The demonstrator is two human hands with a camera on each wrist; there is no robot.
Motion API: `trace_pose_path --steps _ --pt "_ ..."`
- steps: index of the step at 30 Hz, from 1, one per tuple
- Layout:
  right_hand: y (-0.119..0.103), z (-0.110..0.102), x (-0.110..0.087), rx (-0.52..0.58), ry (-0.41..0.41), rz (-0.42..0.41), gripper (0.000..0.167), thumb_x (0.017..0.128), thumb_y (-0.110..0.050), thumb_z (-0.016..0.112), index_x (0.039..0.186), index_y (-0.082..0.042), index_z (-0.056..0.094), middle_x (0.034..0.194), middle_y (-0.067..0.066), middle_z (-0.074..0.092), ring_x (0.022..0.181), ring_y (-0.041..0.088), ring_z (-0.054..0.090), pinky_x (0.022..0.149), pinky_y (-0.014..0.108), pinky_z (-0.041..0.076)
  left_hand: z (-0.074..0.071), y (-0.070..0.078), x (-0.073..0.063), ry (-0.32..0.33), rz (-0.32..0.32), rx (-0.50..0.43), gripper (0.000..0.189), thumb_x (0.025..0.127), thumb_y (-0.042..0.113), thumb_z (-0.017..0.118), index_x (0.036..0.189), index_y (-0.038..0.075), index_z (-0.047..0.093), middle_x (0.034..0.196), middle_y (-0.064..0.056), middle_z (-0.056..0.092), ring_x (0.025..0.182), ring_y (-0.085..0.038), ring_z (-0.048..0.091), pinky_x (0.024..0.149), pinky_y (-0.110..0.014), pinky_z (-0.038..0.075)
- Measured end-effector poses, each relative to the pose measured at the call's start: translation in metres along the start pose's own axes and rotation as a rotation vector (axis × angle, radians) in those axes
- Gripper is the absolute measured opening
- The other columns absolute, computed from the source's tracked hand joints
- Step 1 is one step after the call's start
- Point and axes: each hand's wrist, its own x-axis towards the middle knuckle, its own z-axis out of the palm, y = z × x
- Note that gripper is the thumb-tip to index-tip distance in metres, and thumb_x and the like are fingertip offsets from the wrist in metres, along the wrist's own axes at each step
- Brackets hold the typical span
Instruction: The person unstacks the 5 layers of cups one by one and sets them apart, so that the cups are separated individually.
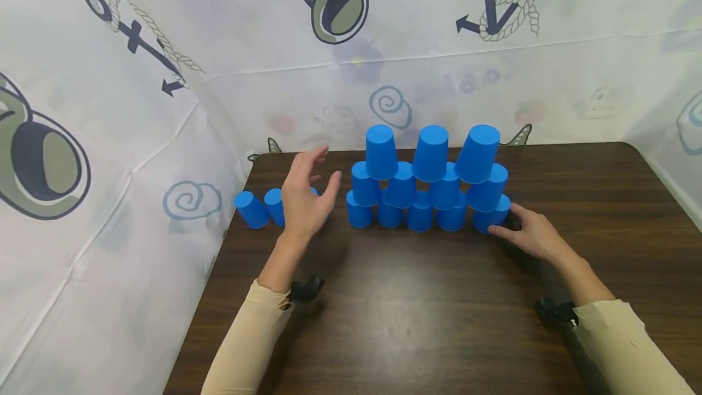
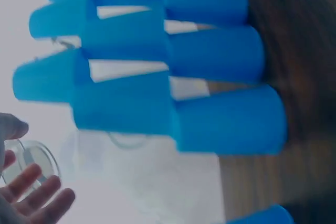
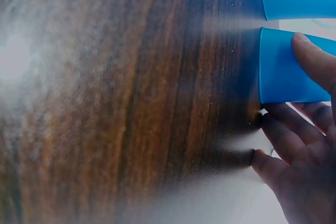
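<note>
A pyramid of upside-down blue plastic cups stands in three rows, with three top cups (image 1: 433,154), several middle cups (image 1: 402,185) and several bottom cups (image 1: 419,212). My right hand (image 1: 534,233) grips the rightmost bottom cup (image 1: 488,219), thumb on its front and fingers along its outer side. In the right wrist view that cup (image 3: 281,69) stands on the tabletop under the thumb. Raised at the pyramid's left side, my left hand (image 1: 307,197) holds nothing, its fingers spread and apart from the cups. The left wrist view shows the pyramid's end close up, including a bottom cup (image 2: 231,121).
Left of the pyramid, a tilted-looking cup (image 1: 252,209) and another cup (image 1: 275,206) stand on the dark wooden table (image 1: 395,322); more blue shows behind my left hand. A white printed cloth (image 1: 230,47) hangs along the table's back and left sides.
</note>
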Motion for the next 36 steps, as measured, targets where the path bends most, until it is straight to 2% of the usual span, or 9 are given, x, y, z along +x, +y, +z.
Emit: trace_pose_path --steps 6,9,11,19,26,36 --pt "0.001 0.0 0.0 0.003 -0.002 0.007 0.095 0.089 -0.062 0.058 0.15 0.004 0.028 0.144 0.035 0.038 0.128 0.058 0.035 0.097 0.072 0.033 0.015 0.024 0.021 -0.189 -0.022 -0.003 0.068 0.089 0.029 0.074 0.147 0.015 0.042 0.138 -0.007 0.051 0.123 -0.021 0.051 0.092 -0.044 0.051" --pt "0.001 0.001 0.0 0.008 0.002 0.004 0.093 0.09 -0.06 0.059 0.15 0.004 0.028 0.144 0.035 0.038 0.129 0.058 0.035 0.097 0.072 0.033 0.023 0.03 0.029 -0.258 -0.013 0.012 0.078 0.087 0.035 0.075 0.152 0.015 0.035 0.145 -0.006 0.045 0.126 -0.021 0.048 0.094 -0.042 0.049" --pt "0.0 0.0 0.0 0.009 0.005 0.001 0.092 0.09 -0.059 0.059 0.149 0.004 0.029 0.144 0.035 0.038 0.129 0.058 0.035 0.097 0.072 0.033 0.027 0.033 0.033 -0.281 -0.007 0.016 0.082 0.086 0.037 0.076 0.152 0.015 0.033 0.146 -0.007 0.044 0.125 -0.021 0.048 0.093 -0.042 0.05" --pt "0.0 0.001 0.0 0.012 0.005 0.0 0.093 0.09 -0.061 0.058 0.15 0.003 0.029 0.145 0.034 0.037 0.129 0.058 0.035 0.098 0.072 0.032 0.037 0.04 0.041 -0.289 0.022 0.013 0.079 0.087 0.032 0.076 0.152 0.015 0.035 0.141 -0.01 0.049 0.121 -0.021 0.052 0.09 -0.04 0.051" --pt "-0.001 0.002 -0.001 0.009 0.003 0.007 0.092 0.091 -0.06 0.057 0.15 0.003 0.029 0.145 0.035 0.036 0.13 0.058 0.033 0.098 0.073 0.03 0.041 0.038 0.04 -0.272 0.048 0.017 0.067 0.088 0.022 0.075 0.146 0.013 0.044 0.135 -0.008 0.054 0.116 -0.02 0.055 0.09 -0.035 0.051" --pt "-0.001 0.002 -0.001 0.006 0.002 0.011 0.094 0.09 -0.062 0.057 0.15 0.004 0.027 0.146 0.035 0.035 0.13 0.058 0.032 0.099 0.073 0.03 0.045 0.038 0.038 -0.275 0.048 0.028 0.068 0.087 0.022 0.076 0.146 0.012 0.044 0.132 -0.01 0.055 0.114 -0.021 0.056 0.088 -0.035 0.052"
